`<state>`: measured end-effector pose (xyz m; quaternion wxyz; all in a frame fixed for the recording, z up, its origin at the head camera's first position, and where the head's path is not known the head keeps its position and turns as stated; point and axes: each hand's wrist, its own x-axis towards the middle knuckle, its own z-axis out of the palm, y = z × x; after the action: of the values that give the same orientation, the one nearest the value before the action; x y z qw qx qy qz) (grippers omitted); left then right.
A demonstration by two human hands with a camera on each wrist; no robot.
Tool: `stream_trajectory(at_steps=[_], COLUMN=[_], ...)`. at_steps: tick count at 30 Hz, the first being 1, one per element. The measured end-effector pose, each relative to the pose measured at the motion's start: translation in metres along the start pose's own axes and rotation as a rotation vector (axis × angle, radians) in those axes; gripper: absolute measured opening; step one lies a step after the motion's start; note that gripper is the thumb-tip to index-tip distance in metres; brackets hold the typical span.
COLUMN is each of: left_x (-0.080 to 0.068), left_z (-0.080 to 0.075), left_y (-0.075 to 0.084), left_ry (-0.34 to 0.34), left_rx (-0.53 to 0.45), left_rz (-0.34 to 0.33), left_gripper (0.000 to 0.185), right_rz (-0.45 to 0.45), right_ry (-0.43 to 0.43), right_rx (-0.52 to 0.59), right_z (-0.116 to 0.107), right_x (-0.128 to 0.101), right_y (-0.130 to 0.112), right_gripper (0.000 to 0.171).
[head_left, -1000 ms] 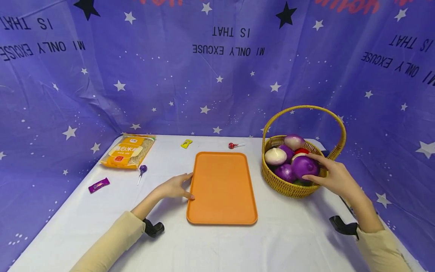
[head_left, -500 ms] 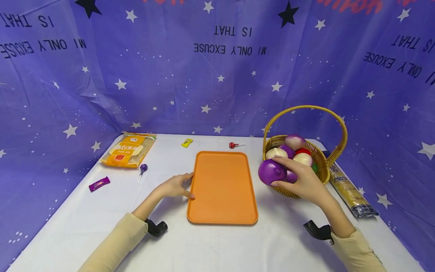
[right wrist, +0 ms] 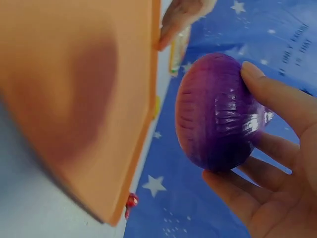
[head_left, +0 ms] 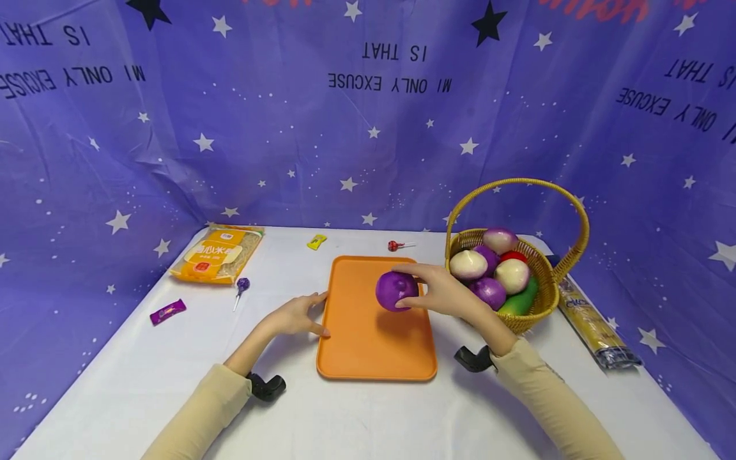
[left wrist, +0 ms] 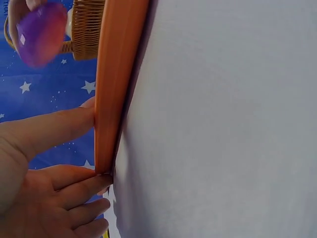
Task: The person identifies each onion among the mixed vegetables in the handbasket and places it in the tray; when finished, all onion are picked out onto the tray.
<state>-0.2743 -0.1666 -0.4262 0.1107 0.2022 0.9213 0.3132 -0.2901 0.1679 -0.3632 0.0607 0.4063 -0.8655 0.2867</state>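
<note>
My right hand grips a shiny purple onion over the orange tray; its shadow falls on the tray's surface. In the right wrist view the thumb lies on one side of the onion and the fingers on the other. My left hand is at the tray's left edge, thumb tip on the rim and fingertips against the side, fingers fairly straight. The left wrist view shows that thumb and those fingertips touching the tray's edge.
Right of the tray, a handled wicker basket holds several onions and a green vegetable. A long yellow packet lies beyond. A grain bag, purple lollipop, purple candy, yellow candy and red lollipop lie around.
My right hand has lifted the purple onion out of the basket and carried it left, over the tray. The left hand has stayed at the tray's edge.
</note>
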Motion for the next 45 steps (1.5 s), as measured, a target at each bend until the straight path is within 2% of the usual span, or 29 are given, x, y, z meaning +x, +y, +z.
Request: stream_trajectory(at_steps=[4, 9, 15, 20, 28, 36, 40, 45], left_x=[-0.002, -0.004, -0.003, -0.003, -0.002, -0.001, -0.001, -0.001], left_z=[0.001, 0.002, 0.002, 0.001, 0.001, 0.001, 0.001, 0.001], left_y=[-0.002, -0.002, -0.002, -0.001, 0.0, 0.0, -0.001, -0.002], left_ry=[0.004, 0.016, 0.011, 0.009, 0.005, 0.007, 0.005, 0.005], left_rx=[-0.016, -0.018, -0.009, -0.01, -0.027, -0.03, -0.029, -0.029], left_rz=[-0.001, -0.002, 0.008, 0.015, 0.019, 0.028, 0.023, 0.021], left_gripper=[0.096, 0.096, 0.096, 0.095, 0.094, 0.093, 0.094, 0.094], right_rz=[0.002, 0.022, 0.124, 0.203, 0.268, 0.313, 0.317, 0.309], right_ry=[-0.081, -0.159, -0.242, -0.246, -0.221, -0.211, -0.187, -0.182], right_rx=[-0.062, -0.075, -0.095, -0.099, -0.071, -0.031, -0.013, -0.009], right_z=[0.014, 0.027, 0.041, 0.056, 0.07, 0.078, 0.078, 0.08], right_x=[0.032, 0.068, 0.104, 0.123, 0.133, 0.131, 0.127, 0.125], right_y=[0.005, 0.009, 0.017, 0.027, 0.035, 0.043, 0.047, 0.048], right_gripper=[0.061, 0.062, 0.063, 0.068, 0.066, 0.079, 0.084, 0.082])
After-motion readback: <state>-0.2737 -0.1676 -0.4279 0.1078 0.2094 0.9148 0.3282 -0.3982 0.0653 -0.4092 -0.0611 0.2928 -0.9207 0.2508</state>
